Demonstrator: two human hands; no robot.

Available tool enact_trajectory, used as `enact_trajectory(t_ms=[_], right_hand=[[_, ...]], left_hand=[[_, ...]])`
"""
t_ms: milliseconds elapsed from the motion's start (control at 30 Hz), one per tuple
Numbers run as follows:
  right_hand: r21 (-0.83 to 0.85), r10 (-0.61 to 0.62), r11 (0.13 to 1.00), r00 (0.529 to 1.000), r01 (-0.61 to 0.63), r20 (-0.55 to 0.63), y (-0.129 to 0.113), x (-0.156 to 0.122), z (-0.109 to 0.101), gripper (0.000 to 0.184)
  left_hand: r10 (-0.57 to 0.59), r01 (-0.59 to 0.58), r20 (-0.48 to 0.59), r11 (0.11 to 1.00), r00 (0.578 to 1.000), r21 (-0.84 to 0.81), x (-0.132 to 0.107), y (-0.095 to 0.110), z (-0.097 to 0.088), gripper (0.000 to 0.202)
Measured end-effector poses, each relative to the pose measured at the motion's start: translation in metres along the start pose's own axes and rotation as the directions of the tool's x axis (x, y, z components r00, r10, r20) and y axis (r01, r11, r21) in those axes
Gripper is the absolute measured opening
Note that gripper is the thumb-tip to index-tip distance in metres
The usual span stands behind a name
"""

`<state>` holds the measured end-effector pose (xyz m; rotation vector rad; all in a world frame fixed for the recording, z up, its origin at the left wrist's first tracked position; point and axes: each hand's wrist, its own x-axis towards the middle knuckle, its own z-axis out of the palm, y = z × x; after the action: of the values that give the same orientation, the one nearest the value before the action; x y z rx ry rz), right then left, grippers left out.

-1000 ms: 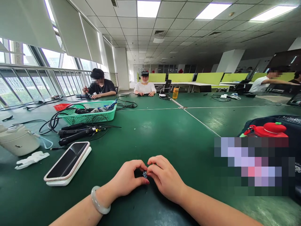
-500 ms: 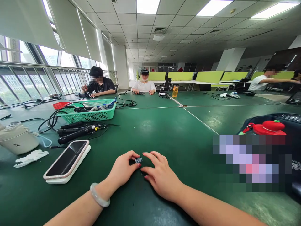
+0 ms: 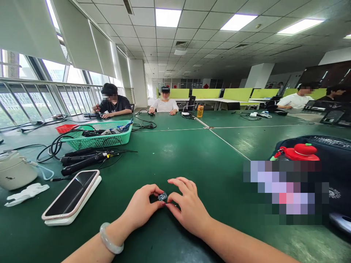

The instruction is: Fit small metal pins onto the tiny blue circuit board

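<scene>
1. Near the front edge of the green table, a small circuit board is held just above the surface between the person's two hands
2. Its long axis runs roughly left to right, the right end tipped slightly up, and its flat face is turned up toward the camera
3. The left hand pinches the board's left end between thumb and forefinger, with the other fingers curled under; a pale bracelet sits on that wrist
4. The right hand arches over the table with its thumb tip right at the board's right end; whether it grips or only touches cannot be told
5. Counted: one board, two hands, one phone lying on one white slab to the left, one green basket with one red tray behind it, and one orange bottle far across the table
6. Black rod-shaped devices lie in front of the basket among tangled cables; they look like three, but overlap makes the count unsure
7. Four other people sit far off, two across the table and two at the far right
8. Parts on the board's face are too small to make out, its underside is hidden by fingertips, both forearms are cut off by the lower edge, and a blurred patch covers what lies beside the red-lidded bottle
</scene>
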<state>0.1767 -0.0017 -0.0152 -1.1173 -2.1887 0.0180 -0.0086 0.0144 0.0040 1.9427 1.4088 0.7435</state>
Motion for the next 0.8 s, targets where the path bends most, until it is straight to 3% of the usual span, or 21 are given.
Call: enact_trajectory(t_ms=[133,433,600,800], right_hand=[[-0.014,0.003,1.0,0.994,-0.004,-0.106,0.002,0.001,-0.002,0.009],[-0.032,-0.094,0.995,0.977,0.089,-0.193,-0.002,0.001,-0.005,0.011],[-0.031,-0.161,0.987,0.956,0.158,-0.246,-0.004,0.0,-0.01,0.011],[-0.058,-0.209,0.978,0.945,0.2,-0.254,-0.007,-0.001,-0.014,0.008]], left_hand=[[-0.002,0.016,0.078,0.984,0.997,-0.177,-0.002,0.005,0.0,0.02],[0.047,0.021,0.154,0.913,0.987,-0.408,-0.002,-0.001,0.002,0.02],[0.094,0.033,0.201,0.834,0.975,-0.551,-0.001,-0.008,0.002,0.03],[0.067,0.117,0.232,0.714,0.97,-0.691,-0.004,-0.004,0.0,0.039]])
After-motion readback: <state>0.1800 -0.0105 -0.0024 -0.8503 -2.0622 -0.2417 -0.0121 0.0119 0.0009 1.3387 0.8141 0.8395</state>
